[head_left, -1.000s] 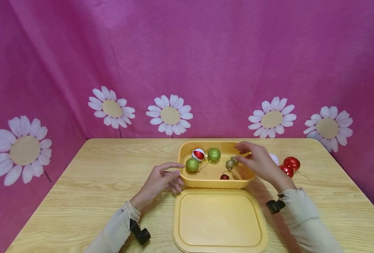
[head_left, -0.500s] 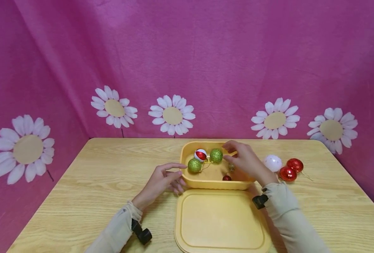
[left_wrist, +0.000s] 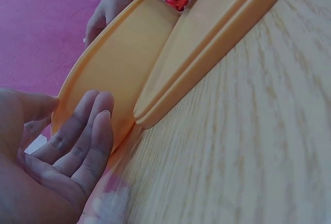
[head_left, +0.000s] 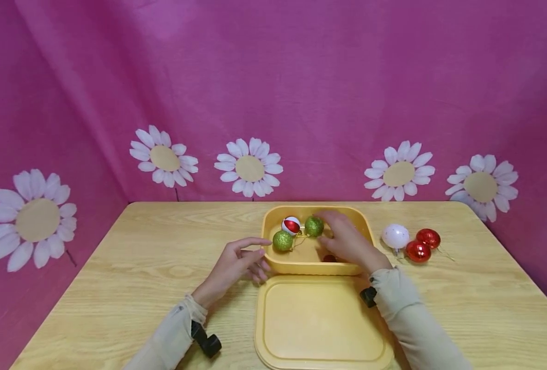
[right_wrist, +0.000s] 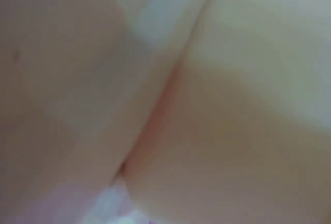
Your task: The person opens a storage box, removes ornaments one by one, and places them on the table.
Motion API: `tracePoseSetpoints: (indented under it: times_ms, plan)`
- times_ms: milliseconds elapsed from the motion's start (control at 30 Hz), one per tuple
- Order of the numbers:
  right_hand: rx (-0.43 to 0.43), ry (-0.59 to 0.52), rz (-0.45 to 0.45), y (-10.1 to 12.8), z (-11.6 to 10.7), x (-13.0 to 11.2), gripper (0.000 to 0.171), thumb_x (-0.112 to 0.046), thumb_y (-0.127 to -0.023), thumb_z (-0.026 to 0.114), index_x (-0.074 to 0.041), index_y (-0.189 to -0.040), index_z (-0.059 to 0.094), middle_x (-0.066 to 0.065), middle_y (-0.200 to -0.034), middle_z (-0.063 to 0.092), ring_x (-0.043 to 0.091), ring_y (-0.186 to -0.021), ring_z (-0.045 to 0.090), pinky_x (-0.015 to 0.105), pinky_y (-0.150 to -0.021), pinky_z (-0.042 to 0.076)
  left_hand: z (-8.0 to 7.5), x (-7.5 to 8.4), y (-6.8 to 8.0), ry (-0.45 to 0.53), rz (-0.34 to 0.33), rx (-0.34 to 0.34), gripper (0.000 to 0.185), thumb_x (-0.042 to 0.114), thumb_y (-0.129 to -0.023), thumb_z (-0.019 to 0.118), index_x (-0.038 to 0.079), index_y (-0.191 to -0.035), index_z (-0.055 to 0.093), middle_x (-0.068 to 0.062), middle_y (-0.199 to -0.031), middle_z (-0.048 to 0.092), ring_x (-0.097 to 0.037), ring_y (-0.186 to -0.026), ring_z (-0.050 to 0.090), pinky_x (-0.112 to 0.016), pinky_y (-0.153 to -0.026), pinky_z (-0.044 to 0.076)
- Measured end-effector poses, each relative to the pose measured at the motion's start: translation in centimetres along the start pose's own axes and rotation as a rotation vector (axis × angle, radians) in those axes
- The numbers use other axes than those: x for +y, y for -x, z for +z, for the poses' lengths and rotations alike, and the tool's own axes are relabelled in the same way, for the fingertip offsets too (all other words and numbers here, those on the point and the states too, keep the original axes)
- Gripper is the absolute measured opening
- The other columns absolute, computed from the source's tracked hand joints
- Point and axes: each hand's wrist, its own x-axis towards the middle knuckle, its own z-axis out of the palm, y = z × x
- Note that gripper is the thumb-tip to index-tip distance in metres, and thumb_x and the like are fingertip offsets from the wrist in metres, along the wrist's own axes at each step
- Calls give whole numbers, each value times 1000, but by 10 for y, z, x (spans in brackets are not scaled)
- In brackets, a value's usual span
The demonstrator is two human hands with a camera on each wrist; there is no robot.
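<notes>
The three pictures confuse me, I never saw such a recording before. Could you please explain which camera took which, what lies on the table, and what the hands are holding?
No machine here: a person works with two bare hands. The wide picture comes from a camera on the head. There the left hand rests against the outer wall of a yellow tub, fingers straight. The right hand reaches into the tub beside a green glitter ball; whether it holds anything cannot be seen. The tub also holds a second green ball and a red-and-white ball. The lid lies on the table in front. A white ball and two red balls lie to the right. The left wrist camera shows the fingers on the tub wall. The right wrist camera is only blur.
</notes>
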Motion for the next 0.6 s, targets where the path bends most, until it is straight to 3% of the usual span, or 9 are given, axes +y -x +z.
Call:
tracePoseSetpoints:
  times_ms: [133, 333, 600]
  plan:
    - [-54, 24, -17, -1, 4, -4, 60, -5, -85, 74, 3, -140, 52, 26, -139, 52, 46, -128, 46, 59, -110, 35, -1, -2, 1, -10, 4, 1, 38, 17, -103, 56, 1, -137, 56, -32, -92, 69, -23, -67, 71, -35, -61, 60]
    - [-85, 43, -27, 0, 7, -5, 48, -8, -87, 75, 4, -131, 59, 25, -124, 60, 41, -116, 55, 55, -102, 44, -1, -2, 1, -20, 7, 6, 38, 18, -103, 56, 1, -137, 56, -34, -92, 68, -23, -67, 71, -35, -61, 60]
    - [-76, -53, 47, -1, 5, -6, 44, -9, -88, 75, 5, -127, 61, 18, -118, 67, 32, -108, 64, 48, -96, 52, 1, -1, 1, -18, 11, 10, 37, 18, -103, 56, 2, -136, 57, -31, -90, 69, -22, -66, 70, -34, -60, 60]
